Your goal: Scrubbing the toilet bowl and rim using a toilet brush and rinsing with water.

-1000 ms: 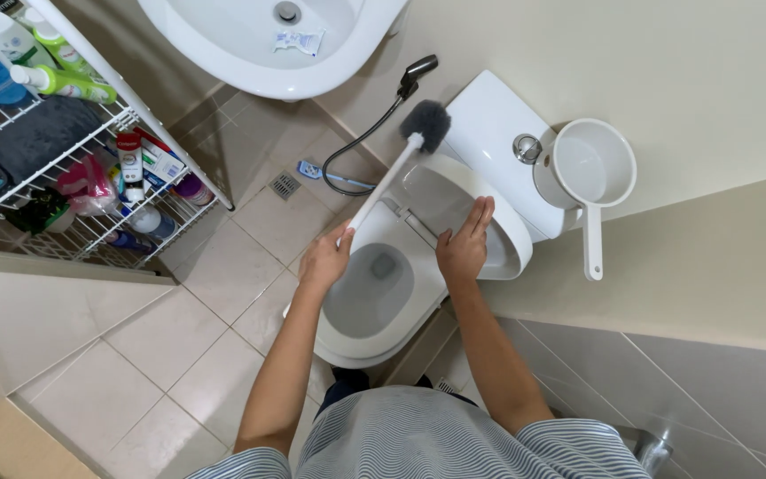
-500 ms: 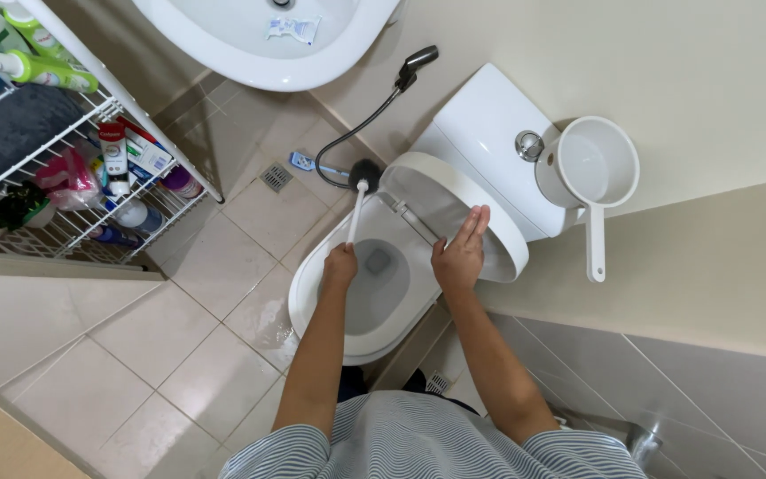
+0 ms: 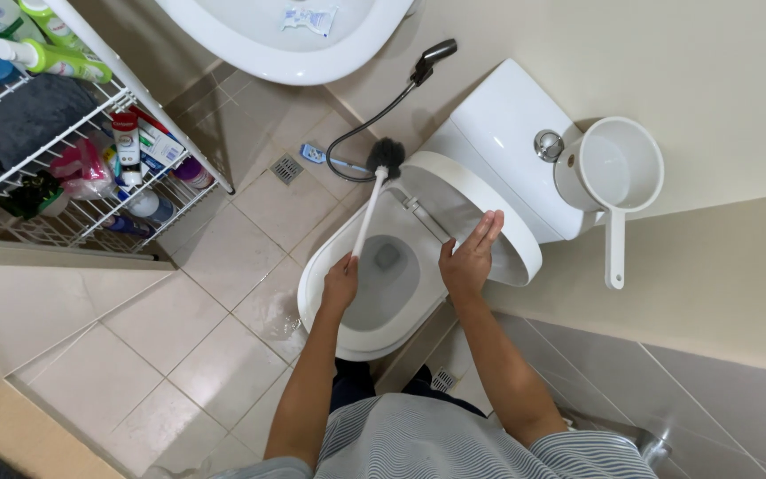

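Left hand [image 3: 340,286]: closed round the white handle of the toilet brush [image 3: 371,200] — black bristles raised beyond it, at the bowl's far rim.
Right hand [image 3: 469,259]: open, fingers flat against the raised seat [image 3: 480,211].
Toilet bowl [image 3: 381,282]: directly below both hands.
Risk: drips could be flung onto floor tiles [image 3: 223,266] left of the brush hand; the seat may drop if released.
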